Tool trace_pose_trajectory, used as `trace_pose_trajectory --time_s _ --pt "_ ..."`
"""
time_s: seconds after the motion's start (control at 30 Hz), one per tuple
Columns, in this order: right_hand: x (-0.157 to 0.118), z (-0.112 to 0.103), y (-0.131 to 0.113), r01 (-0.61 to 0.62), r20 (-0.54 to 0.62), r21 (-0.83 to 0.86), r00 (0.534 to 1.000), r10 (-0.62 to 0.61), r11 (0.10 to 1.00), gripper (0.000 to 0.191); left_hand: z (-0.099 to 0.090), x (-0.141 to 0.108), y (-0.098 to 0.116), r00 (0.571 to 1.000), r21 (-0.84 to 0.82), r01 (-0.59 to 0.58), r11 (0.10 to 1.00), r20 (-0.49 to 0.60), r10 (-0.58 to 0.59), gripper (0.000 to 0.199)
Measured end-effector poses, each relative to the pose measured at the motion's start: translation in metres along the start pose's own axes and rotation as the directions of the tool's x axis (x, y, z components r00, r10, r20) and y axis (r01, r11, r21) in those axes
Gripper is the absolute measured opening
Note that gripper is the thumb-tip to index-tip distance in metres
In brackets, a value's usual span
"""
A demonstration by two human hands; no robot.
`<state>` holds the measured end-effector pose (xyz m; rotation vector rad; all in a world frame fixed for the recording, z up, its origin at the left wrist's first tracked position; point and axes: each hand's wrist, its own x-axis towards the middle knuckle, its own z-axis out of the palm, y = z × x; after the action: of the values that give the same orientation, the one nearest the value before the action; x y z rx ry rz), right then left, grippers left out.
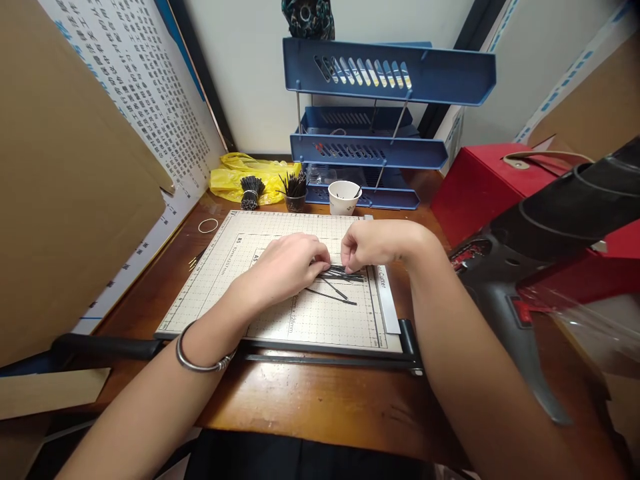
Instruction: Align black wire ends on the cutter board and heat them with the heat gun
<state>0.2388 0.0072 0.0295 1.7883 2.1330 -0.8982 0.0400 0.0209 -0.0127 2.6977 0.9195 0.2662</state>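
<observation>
A small pile of thin black strips (pixel 354 277) lies on the cream, grid-marked board of a paper cutter (pixel 320 327). My left hand (pixel 293 263) is closed over the left ends of the strips, with thumb and fingertips pressed together there. At the pile's right part, my right hand (pixel 373 241) is curled in a pinch, its fingertips on the black strips. Exactly how many strips each hand grips is hidden. A few strips (pixel 345 301) fan out loose, nearer to me than the pile. The cutter's long arm (pixel 320 361) lies along the board's near edge.
Behind the board stand a white paper cup (pixel 344 199), a dark cup of black strips (pixel 295 200) and a banded black bundle (pixel 251 193) by a yellow bag (pixel 235 170). Blue tiered trays (pixel 370 150) rise behind. A grey-black tool (pixel 505 267) and red box (pixel 475 187) crowd the right.
</observation>
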Motion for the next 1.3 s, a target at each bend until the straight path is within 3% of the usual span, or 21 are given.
trace_pose_trajectory --time_s 0.37,0.53,0.73,0.9,1.03,1.17,1.3 --pt "-0.002 0.004 -0.019 -0.031 -0.018 -0.108 0.999 0.030 0.994 0.018 -0.001 -0.001 0.000 0.999 0.002 -0.027 1.000 0.019 0.027 0.013" --pt "-0.007 0.003 -0.015 -0.008 -0.025 -0.102 1.000 0.006 0.995 0.015 -0.001 -0.002 0.000 0.997 0.002 -0.082 0.997 0.009 0.082 0.014" --pt "-0.018 -0.006 -0.006 0.062 -0.068 0.036 0.996 -0.059 0.997 0.008 -0.003 -0.001 0.000 0.993 -0.011 -0.082 0.997 -0.088 0.080 0.021" --pt "-0.019 -0.008 0.000 0.075 -0.022 0.198 0.997 -0.072 0.977 0.009 -0.002 0.000 0.000 0.987 -0.034 -0.130 0.991 -0.101 0.126 0.023" --pt "-0.022 -0.011 0.009 -0.015 -0.021 0.160 1.000 0.019 0.987 0.011 0.001 -0.002 0.001 0.996 0.015 -0.021 1.000 -0.086 0.023 0.018" --pt "-0.030 -0.016 0.015 -0.144 -0.125 0.060 0.981 0.151 0.988 0.008 0.001 -0.003 0.000 0.971 -0.004 0.120 0.993 -0.207 -0.118 0.036" --pt "-0.034 -0.018 0.015 -0.192 -0.149 0.059 0.969 0.199 0.980 0.008 0.001 -0.002 -0.001 0.974 -0.043 -0.019 0.999 -0.228 0.009 0.011"
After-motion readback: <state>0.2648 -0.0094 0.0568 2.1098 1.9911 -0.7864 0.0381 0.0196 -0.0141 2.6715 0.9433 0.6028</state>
